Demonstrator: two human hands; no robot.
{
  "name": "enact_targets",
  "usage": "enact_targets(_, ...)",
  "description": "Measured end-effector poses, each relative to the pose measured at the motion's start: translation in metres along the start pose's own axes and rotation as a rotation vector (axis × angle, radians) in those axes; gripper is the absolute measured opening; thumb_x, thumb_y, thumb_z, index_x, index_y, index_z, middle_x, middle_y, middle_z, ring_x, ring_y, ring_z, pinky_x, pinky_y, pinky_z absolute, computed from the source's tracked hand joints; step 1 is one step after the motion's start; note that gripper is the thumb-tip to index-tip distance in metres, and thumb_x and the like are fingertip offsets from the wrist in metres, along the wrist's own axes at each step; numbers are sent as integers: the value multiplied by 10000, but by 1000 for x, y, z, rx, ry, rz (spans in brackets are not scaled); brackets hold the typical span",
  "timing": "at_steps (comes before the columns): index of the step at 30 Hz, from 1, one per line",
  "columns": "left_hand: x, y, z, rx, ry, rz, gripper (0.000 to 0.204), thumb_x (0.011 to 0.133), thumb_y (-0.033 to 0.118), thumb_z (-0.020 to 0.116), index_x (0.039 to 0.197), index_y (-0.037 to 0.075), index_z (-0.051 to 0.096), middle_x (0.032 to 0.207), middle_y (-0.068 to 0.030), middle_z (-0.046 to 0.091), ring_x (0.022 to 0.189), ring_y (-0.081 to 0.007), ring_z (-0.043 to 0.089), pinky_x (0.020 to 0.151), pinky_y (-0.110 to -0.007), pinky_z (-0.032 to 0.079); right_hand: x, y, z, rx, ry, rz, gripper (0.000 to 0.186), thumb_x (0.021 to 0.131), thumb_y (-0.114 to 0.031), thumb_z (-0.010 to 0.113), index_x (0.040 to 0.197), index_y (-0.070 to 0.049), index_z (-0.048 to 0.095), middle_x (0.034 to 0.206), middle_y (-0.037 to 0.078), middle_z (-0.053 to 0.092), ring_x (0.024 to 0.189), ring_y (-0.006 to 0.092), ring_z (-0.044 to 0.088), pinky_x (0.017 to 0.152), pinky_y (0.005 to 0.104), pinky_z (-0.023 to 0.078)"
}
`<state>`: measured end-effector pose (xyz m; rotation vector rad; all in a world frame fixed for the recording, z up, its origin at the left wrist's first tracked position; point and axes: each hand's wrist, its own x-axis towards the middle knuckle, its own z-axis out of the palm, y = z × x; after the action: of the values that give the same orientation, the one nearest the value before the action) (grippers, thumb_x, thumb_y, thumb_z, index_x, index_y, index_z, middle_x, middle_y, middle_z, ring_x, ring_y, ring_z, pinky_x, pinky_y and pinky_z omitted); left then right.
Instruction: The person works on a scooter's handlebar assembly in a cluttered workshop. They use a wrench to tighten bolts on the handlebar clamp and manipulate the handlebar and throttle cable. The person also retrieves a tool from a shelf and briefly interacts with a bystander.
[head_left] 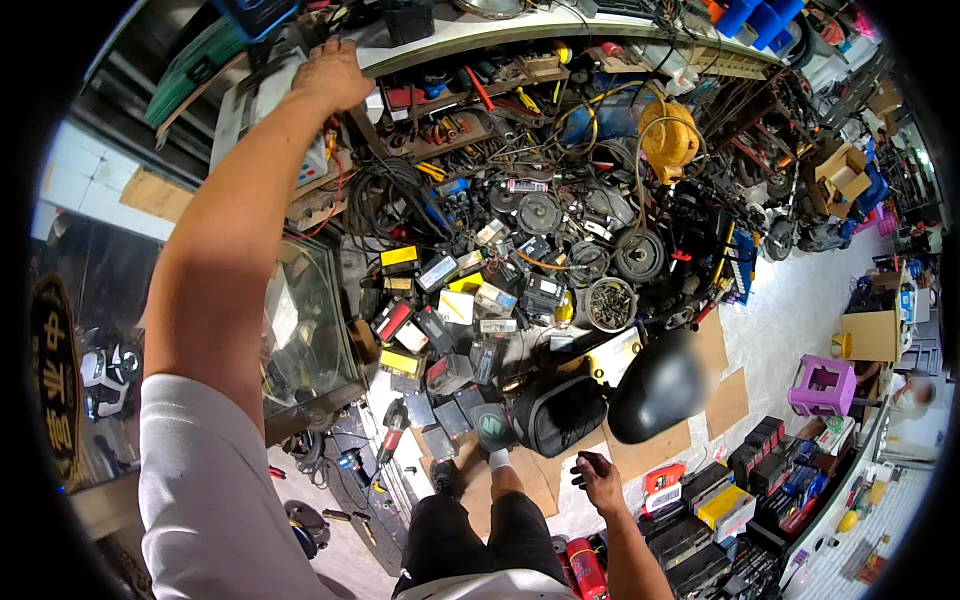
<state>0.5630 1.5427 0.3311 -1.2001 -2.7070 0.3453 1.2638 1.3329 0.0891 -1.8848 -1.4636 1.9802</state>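
Note:
My left arm stretches up to the workbench, and my left hand rests on the bench's left end, fingers laid forward over the edge of a grey box-like device. What lies under the palm is hidden. My right hand hangs low beside my leg, its fingers loosely bent and apart, with dark fingertips; I make out nothing held in it. Just ahead of it on the floor are a black motorcycle seat and a black bag-like case.
Used batteries and a bucket of metal parts crowd the floor ahead. Tools and cables fill the shelf under the workbench, near a yellow machine. A glass case stands left; a purple stool and boxed batteries right.

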Motion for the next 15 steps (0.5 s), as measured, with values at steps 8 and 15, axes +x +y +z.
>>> enact_targets(8, 85, 18, 58, 311, 164, 180, 744, 806, 547, 776, 1260, -24, 625, 1295, -221, 616, 1216, -358, 603, 1023, -453, 523, 147, -143, 15, -529, -2, -424, 361, 977, -356, 679, 966, 3, 643, 808, 265, 656, 831, 472, 669, 677, 475, 520)
enact_targets(15, 100, 10, 79, 396, 341, 221, 624, 834, 556, 758, 1111, 0, 698, 1088, -205, 658, 1101, -361, 634, 910, -456, 553, 368, -178, 118, -61, -314, -150, 357, 994, -392, 651, 1023, -37, 681, 846, 199, 707, 767, 407, 679, 698, 440, 542)
